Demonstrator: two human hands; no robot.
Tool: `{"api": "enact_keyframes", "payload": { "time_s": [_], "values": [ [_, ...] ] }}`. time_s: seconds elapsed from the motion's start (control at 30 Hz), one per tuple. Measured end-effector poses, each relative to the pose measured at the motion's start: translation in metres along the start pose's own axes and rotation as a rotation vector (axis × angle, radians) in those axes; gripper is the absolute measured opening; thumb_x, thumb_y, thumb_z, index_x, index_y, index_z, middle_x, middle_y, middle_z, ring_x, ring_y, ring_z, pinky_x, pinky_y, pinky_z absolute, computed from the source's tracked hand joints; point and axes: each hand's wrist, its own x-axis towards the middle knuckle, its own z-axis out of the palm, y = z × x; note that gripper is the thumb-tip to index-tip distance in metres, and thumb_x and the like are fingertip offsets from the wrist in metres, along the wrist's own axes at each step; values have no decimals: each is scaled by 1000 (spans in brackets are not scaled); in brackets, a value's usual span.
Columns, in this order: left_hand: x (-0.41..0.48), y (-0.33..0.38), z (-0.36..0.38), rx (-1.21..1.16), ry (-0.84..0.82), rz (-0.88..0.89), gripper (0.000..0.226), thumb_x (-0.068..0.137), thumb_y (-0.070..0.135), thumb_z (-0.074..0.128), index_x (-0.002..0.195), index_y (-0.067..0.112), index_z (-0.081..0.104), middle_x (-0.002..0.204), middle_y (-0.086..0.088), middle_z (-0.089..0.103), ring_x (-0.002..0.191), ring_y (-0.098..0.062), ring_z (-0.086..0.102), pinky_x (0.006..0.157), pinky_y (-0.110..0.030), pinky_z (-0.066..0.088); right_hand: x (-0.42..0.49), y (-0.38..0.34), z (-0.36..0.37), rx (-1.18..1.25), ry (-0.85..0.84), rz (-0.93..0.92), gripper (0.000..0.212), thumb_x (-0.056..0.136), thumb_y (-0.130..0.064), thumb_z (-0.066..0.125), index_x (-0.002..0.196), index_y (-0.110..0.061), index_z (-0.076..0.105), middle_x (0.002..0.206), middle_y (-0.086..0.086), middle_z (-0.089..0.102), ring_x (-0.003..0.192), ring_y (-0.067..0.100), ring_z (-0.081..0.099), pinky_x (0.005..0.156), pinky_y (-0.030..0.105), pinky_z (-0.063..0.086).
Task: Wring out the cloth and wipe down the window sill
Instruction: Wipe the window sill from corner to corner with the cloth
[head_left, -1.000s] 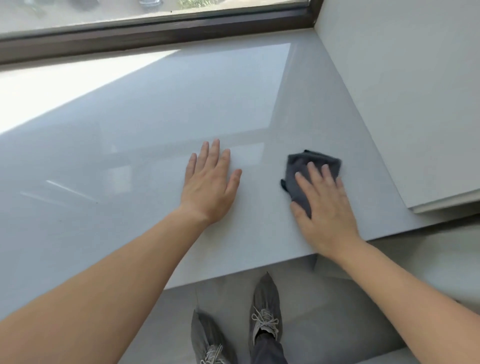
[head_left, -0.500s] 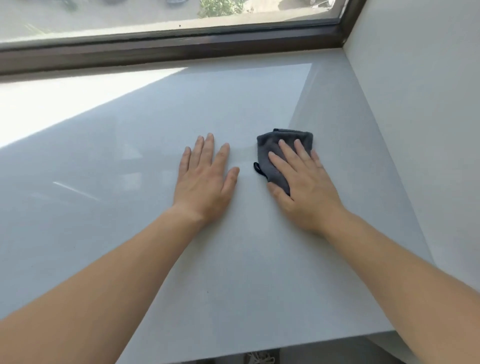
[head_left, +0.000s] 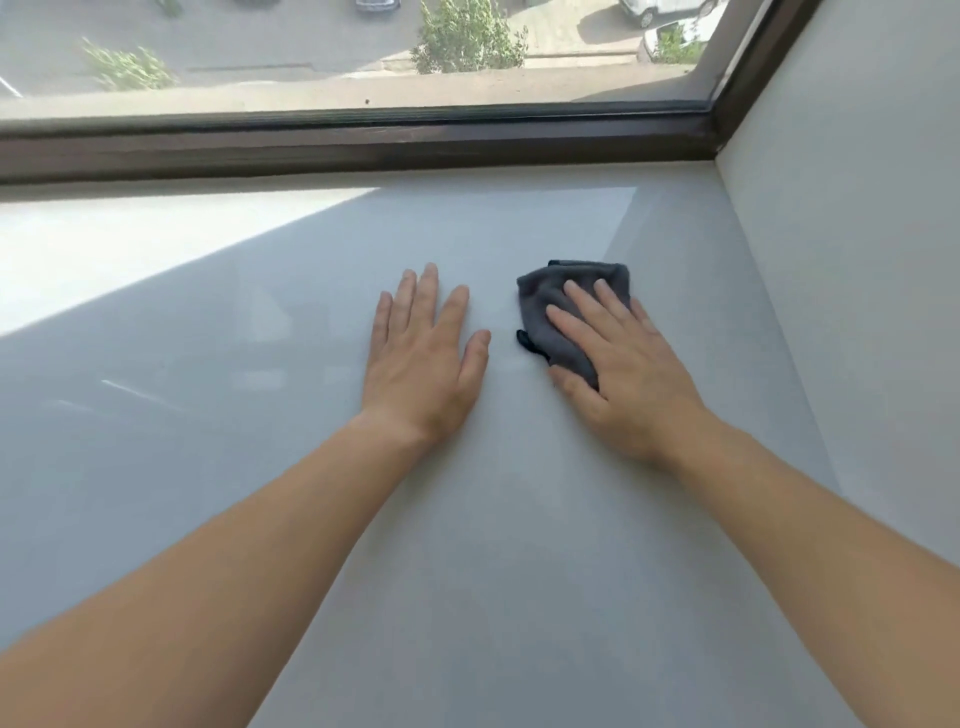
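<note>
A folded dark grey cloth (head_left: 550, 306) lies on the wide, glossy pale grey window sill (head_left: 260, 467), right of centre. My right hand (head_left: 623, 364) presses flat on the cloth, fingers spread over it, covering its near part. My left hand (head_left: 423, 353) rests palm down on the bare sill just left of the cloth, fingers apart, holding nothing.
A dark brown window frame (head_left: 363, 140) runs along the sill's far edge, with glass above it. A pale wall (head_left: 857, 260) rises on the right and meets the frame in the far right corner. Bright sunlight falls on the sill's left part (head_left: 104, 249).
My right hand has slid the cloth away from the front edge, farther onto the sill toward the window. The view has tilted up; the shoes and floor are out of sight.
</note>
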Motion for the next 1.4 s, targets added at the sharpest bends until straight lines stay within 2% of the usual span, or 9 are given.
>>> {"api": "enact_keyframes", "payload": {
  "time_s": [0.17,0.4,0.47,0.57,0.63,0.83,1.03,1.23,1.4],
  "values": [
    [3,0,4,67,-20,-8,69,96,55,10,158,26,12,168,-4,-4,153,-20,-12,123,-42,-9,79,34,-18,-48,108,384,62,100,-50,29,156,-23,26,167,4,14,153,30,6,124,51,5],
    [4,0,3,66,-13,-5,69,95,56,9,158,27,12,168,-4,-4,153,-18,-14,123,-41,-10,118,-4,-15,-19,-2,9,61,101,-49,34,157,-25,25,167,-2,11,154,23,2,125,43,0],
    [5,-1,3,65,-10,-11,70,94,56,8,158,27,12,168,-3,-4,153,-18,-14,123,-40,-10,117,23,-20,-34,28,50,61,101,-49,33,156,-24,26,167,0,13,154,23,4,125,43,1],
    [6,0,3,64,-18,-9,71,94,57,6,158,27,11,168,-3,-6,153,-17,-16,123,-40,-11,118,61,-31,-23,109,328,61,101,-47,32,156,-21,27,167,5,16,153,29,7,124,47,3],
    [6,-1,3,64,-28,-13,71,94,57,5,158,28,9,168,-2,-8,152,-17,-17,123,-41,-10,116,55,-30,-21,124,401,61,101,-46,33,156,-21,27,167,6,15,153,31,6,124,49,3],
    [5,0,1,66,-33,-16,71,94,58,6,158,27,9,168,-1,-8,152,-16,-17,123,-41,-9,47,14,-11,10,18,75,63,99,-50,30,157,-26,25,167,-1,13,154,23,1,125,43,-1],
    [3,3,3,87,-24,-12,71,94,58,6,158,27,11,168,-2,-5,153,-17,-15,123,-40,-11,41,59,-21,-34,140,460,61,102,-48,30,156,-21,25,167,6,12,154,28,3,124,46,0],
    [3,2,6,98,-8,-12,71,94,57,8,157,26,15,168,-5,0,153,-19,-10,123,-41,-8,75,67,-32,-79,51,244,61,101,-49,29,156,-23,26,167,4,13,154,29,5,124,46,1],
    [-4,15,1,47,35,45,70,94,55,12,153,22,29,166,-10,14,154,-23,0,123,-45,-5,106,104,-48,-91,26,391,63,102,-47,26,158,-19,18,168,7,8,154,28,4,124,44,3]
  ]
}}
